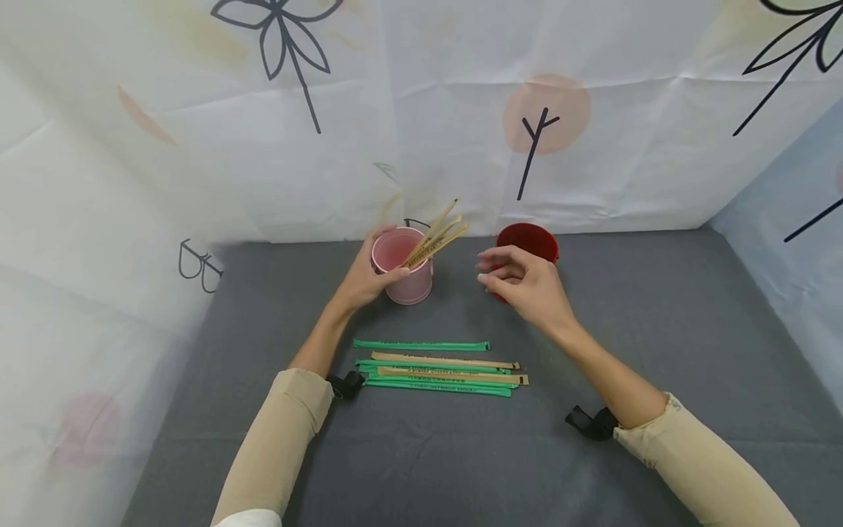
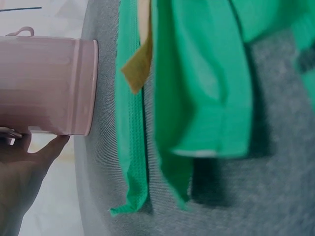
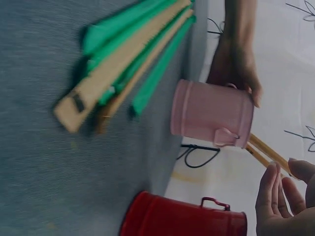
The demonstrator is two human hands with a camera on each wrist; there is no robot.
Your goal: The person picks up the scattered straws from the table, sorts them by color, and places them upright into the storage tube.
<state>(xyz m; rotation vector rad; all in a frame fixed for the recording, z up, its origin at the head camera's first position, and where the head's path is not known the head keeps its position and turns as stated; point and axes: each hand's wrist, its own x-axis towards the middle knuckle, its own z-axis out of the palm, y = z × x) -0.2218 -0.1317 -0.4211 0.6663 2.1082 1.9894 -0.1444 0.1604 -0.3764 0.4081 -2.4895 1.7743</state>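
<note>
My left hand (image 1: 370, 277) grips the small pink bucket (image 1: 410, 287) at its left side, with the thumb at the front of the rim. Several slim tan printed packets (image 1: 435, 245) stand in that bucket, leaning right over its rim. My right hand (image 1: 523, 282) hovers in front of the red bucket (image 1: 529, 238) with loosely bent fingers and nothing visible between them. In the right wrist view its fingertips (image 3: 269, 179) overlap the tips of the tan packets. Nearer me, long green packets (image 1: 437, 390) and two tan packets (image 1: 454, 377) lie in a loose pile.
One green packet (image 1: 421, 345) lies a little apart, behind the pile. The grey cloth (image 1: 435, 461) covers the table. A white patterned curtain (image 1: 448, 161) hangs right behind the buckets, and more cloth closes off both sides.
</note>
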